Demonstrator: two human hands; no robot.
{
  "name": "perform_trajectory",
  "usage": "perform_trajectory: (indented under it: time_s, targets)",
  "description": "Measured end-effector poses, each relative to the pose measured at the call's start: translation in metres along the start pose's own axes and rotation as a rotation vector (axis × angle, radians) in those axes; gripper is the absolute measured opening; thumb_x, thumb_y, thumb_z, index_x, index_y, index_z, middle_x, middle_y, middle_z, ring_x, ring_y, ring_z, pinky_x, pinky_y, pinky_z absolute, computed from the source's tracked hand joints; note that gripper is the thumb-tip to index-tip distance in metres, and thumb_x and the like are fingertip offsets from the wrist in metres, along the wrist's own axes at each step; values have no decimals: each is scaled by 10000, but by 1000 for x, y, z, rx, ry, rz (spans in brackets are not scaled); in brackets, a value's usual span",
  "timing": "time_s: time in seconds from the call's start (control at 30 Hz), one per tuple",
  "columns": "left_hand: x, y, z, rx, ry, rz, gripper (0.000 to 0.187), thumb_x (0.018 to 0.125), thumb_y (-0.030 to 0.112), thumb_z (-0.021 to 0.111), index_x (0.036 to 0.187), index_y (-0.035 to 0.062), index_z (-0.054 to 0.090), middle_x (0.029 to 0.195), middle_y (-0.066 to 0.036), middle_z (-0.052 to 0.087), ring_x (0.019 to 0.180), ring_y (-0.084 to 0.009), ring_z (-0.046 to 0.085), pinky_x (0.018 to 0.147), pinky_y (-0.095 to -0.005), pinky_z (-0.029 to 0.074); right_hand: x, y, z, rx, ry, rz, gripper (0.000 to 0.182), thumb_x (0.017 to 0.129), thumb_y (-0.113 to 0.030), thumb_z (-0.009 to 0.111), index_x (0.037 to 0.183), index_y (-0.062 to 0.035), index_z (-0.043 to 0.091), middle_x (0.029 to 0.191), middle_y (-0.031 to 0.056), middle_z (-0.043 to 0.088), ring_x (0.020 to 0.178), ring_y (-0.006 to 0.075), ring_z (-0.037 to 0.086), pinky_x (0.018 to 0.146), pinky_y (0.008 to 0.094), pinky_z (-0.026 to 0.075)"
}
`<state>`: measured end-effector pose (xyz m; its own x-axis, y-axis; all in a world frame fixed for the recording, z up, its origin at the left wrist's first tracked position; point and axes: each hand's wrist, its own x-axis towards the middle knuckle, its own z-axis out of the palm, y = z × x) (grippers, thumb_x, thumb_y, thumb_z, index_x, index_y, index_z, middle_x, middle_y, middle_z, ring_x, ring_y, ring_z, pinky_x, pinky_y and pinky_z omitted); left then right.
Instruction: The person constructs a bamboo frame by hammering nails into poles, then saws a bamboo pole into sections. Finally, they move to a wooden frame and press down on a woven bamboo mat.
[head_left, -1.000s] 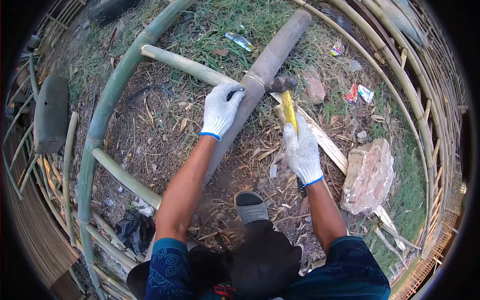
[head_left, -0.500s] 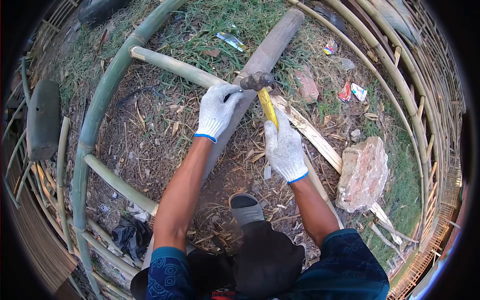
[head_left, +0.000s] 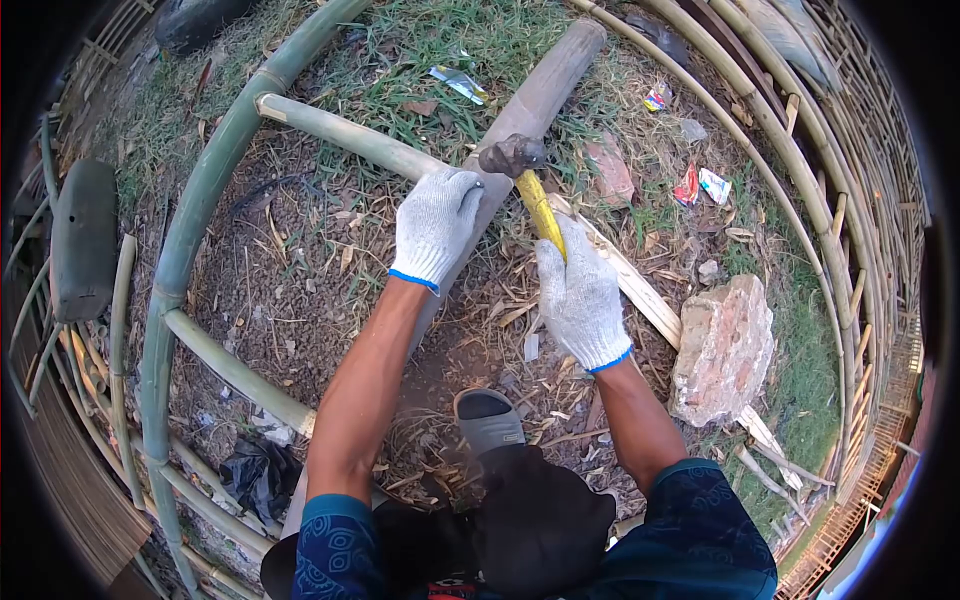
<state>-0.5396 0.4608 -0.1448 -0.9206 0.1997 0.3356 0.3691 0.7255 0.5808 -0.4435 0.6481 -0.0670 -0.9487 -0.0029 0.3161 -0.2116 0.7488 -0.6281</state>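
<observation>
My right hand point(head_left: 583, 300), in a white knit glove, is wrapped round the yellow handle of a hammer point(head_left: 540, 212). The dark hammer head is just right of my left hand, over a grey-brown wooden pole point(head_left: 540, 100). My left hand point(head_left: 437, 222), also gloved, is closed in a pinch at the end of a bamboo crosspiece point(head_left: 350, 137), beside the pole. What its fingertips hold is too small to make out. The crosspiece's other end meets a thick curved green bamboo pole point(head_left: 215, 170).
A rough chunk of masonry point(head_left: 724, 350) lies at the right by a split bamboo strip point(head_left: 640, 290). A lower crosspiece point(head_left: 240, 372) joins the green pole. A black plastic bag point(head_left: 260, 470) lies lower left, and a sandalled foot point(head_left: 490, 420) rests below my hands.
My right hand has shifted slightly down and right along with its wrist, still round the handle. The fingers of my left hand have turned slightly, with their backs now more toward the camera.
</observation>
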Motion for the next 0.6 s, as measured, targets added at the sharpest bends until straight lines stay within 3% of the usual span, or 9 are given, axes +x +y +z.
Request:
perform_trajectory:
  time_s: [0.27, 0.3, 0.43, 0.53, 0.6]
  targets:
    - [8, 5, -7, 53, -98, 18, 151, 960, 186, 679, 1025, 63, 737, 1007, -144, 725, 972, -366, 702, 849, -463, 573, -7, 20, 11, -4, -166, 153, 306, 1035, -150, 634, 1306, -14, 592, 886, 286, 702, 799, 488, 706, 696, 559, 562]
    - [9, 4, -7, 46, -95, 20, 151, 958, 185, 680, 1024, 61, 737, 1007, -143, 724, 971, -367, 702, 850, -465, 572, -8, 17, 9, -40, -116, 121, 378, 1045, -166, 620, 1375, 11, 568, 930, 298, 710, 818, 497, 706, 710, 567, 561]
    - [6, 4, -7, 47, -121, -7, 155, 954, 180, 682, 1034, 60, 739, 1007, -143, 723, 973, -368, 703, 852, -471, 568, -14, 15, 17, 33, 17, 69, 423, 1059, -207, 606, 1406, 29, 555, 964, 313, 712, 848, 505, 709, 729, 559, 564]
    - [10, 5, -10, 10, -118, -16, 162, 949, 178, 690, 1033, 51, 745, 1001, -156, 722, 978, -372, 703, 859, -474, 564, -2, 14, 10, -37, -247, 199, 431, 1043, -174, 630, 1409, 41, 561, 979, 322, 710, 870, 510, 709, 748, 541, 572]
    - [9, 3, -9, -33, -99, -14, 167, 948, 182, 694, 1025, 43, 745, 1000, -164, 720, 980, -377, 702, 861, -475, 562, -3, 9, 9, 41, -131, 209, 392, 1035, -151, 637, 1375, 33, 574, 950, 327, 699, 862, 509, 706, 736, 549, 566]
